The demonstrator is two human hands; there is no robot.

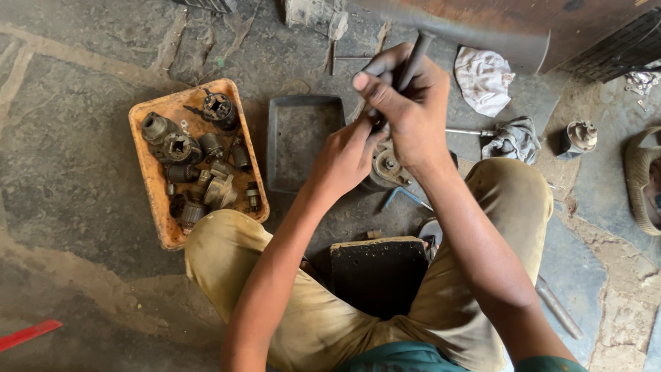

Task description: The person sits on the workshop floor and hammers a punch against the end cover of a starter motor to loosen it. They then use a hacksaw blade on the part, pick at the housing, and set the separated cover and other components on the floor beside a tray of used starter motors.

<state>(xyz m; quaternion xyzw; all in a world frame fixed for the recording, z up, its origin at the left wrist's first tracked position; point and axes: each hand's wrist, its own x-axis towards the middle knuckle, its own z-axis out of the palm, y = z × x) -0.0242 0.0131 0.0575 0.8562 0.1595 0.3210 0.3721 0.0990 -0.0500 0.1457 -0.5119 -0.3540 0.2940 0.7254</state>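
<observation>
My right hand (406,103) is closed round a dark metal rod-like tool (415,54) that points up and away from me. My left hand (346,155) is just below it, fingers closed on something thin under the right hand; I cannot see what. Both hands hover over a round greasy metal motor part (385,167) standing on the stone floor between my knees. Most of that part is hidden by my hands.
An orange tray (149,180) with several grimy motor parts lies to the left. An empty dark metal tray (272,148) sits beside it. A white rag (483,77), a grey rag (515,140) and a small metal part (577,137) lie to the right. A black block (379,272) is between my legs.
</observation>
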